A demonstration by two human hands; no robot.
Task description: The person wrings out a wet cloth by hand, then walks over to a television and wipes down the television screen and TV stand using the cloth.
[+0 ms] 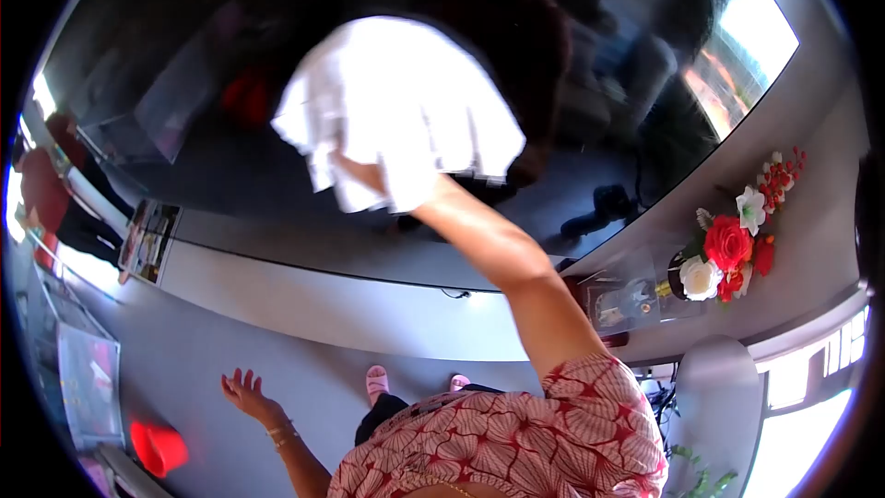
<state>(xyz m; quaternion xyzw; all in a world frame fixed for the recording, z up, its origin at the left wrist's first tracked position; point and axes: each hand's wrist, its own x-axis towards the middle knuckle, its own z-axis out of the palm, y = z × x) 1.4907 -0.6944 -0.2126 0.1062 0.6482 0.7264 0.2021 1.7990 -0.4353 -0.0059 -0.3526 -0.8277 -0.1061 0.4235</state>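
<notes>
We face big dark glossy screen (pixel 212 55), reflections across it. Grey floor (pixel 249 332) below. White cloth (pixel 396 101) spread over screen front, near its middle, lower edge hanging in loose folds. Red and white flowers (pixel 728 249) stand to our right, beside screen. Red bucket (pixel 159 448) on floor, down to our left. Our right hand (pixel 358 171) mostly hidden under cloth; we cannot tell whether fingers clench it. Our left hand (pixel 247 394) in mid-air over floor, released, fingers apart.
</notes>
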